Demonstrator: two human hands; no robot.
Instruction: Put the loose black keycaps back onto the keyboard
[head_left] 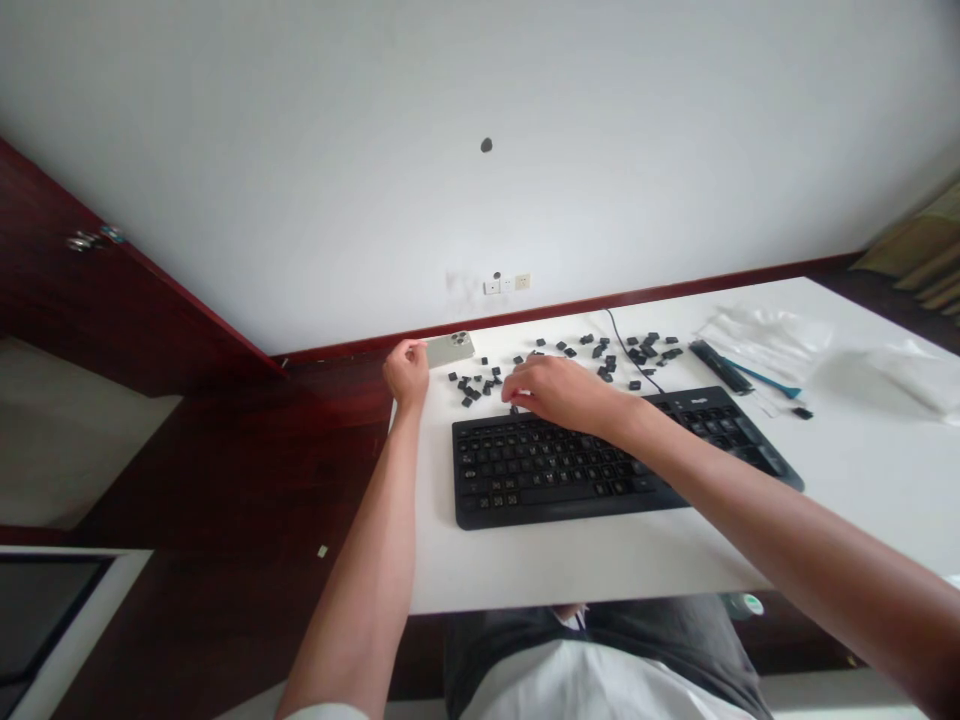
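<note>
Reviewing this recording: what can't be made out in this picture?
All in the head view:
Left hand: whether it holds anything; its curled fingers hide that.
Right hand: what lies under its palm; the hand itself covers it.
Keyboard: part of its right side, behind the right forearm.
Loose keycaps: their markings, too small and blurred.
Curtain: the rest, cut off by the right edge.

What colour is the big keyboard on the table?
The keyboard is black; the head view shows it best.
</note>
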